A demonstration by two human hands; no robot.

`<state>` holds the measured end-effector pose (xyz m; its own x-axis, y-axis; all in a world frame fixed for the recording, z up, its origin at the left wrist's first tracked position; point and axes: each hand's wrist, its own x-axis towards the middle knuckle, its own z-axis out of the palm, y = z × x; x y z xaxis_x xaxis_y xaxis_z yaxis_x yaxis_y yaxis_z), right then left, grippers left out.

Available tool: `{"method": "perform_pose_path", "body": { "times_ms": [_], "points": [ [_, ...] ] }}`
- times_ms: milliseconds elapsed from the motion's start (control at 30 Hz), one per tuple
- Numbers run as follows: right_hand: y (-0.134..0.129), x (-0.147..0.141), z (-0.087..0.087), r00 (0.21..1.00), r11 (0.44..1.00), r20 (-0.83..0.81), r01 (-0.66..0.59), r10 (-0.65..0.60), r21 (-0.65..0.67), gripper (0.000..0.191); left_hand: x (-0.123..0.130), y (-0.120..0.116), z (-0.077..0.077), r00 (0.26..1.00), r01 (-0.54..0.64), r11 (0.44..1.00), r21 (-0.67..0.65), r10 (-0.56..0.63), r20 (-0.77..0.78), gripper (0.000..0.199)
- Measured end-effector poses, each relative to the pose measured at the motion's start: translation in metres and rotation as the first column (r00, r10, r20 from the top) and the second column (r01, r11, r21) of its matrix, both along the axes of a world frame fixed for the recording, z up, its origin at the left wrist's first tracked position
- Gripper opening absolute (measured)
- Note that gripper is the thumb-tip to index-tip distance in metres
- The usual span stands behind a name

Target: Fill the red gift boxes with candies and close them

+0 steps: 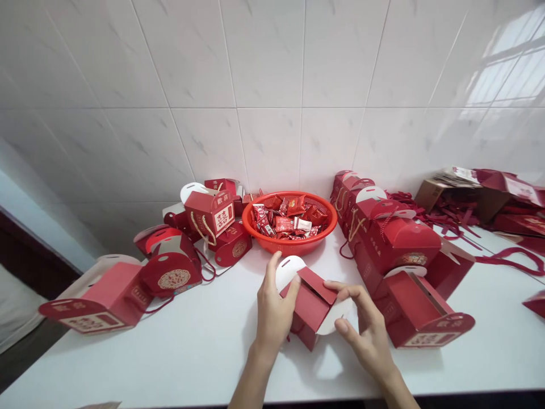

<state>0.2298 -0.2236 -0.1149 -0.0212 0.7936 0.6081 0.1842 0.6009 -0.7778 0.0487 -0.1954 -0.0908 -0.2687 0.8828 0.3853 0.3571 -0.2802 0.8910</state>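
Note:
A small red paper box point(307, 309) stands on the white table between my hands, its top panels nearly closed and its two rounded white-backed end flaps spread outward. My left hand point(276, 307) grips the box's left side, thumb on the top edge and fingers behind the far-left flap. My right hand point(365, 329) holds the right flap, with the index finger at the top panel and the thumb at the flap's edge. Just behind the box sits a red plastic basket point(289, 245) filled with wrapped candies point(284, 220).
Several red boxes point(170, 267) with cord handles stand at the left. A row of red boxes point(383, 244) runs along the right, the nearest point(419, 307) close to my right hand. Red ribbons point(511, 255) and cartons lie farther right. A tiled wall rises behind.

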Motion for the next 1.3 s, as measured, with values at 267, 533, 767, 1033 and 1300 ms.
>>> {"method": "perform_pose_path", "body": {
  "times_ms": [267, 533, 767, 1033, 1300],
  "points": [
    [0.007, -0.015, 0.012, 0.980, 0.990, 0.140, 0.141, -0.142, 0.022, 0.038, 0.004, -0.005, -0.001, 1.000, 0.025, 1.000, 0.018, -0.025, -0.005, 0.038],
    [0.012, -0.046, 0.004, 0.958, 0.957, 0.158, 0.259, -0.237, -0.134, 0.053, -0.005, -0.018, -0.004, 0.968, 0.245, 0.969, 0.037, -0.242, -0.062, 0.039],
    [-0.008, -0.048, -0.009, 0.930, 0.924, 0.145, 0.357, -0.337, -0.140, 0.059, -0.010, -0.025, -0.008, 0.953, 0.276, 0.960, -0.041, -0.279, -0.120, 0.038],
    [-0.033, -0.044, -0.032, 0.887, 0.946, 0.373, 0.318, -0.271, -0.068, 0.096, -0.004, -0.023, -0.010, 0.960, 0.275, 0.961, -0.022, -0.276, -0.039, 0.034],
    [-0.051, -0.029, 0.003, 0.875, 0.911, 0.255, 0.391, -0.412, 0.130, 0.085, -0.007, -0.049, 0.002, 0.899, 0.435, 0.899, 0.053, -0.437, 0.034, 0.049]
  ]
}}
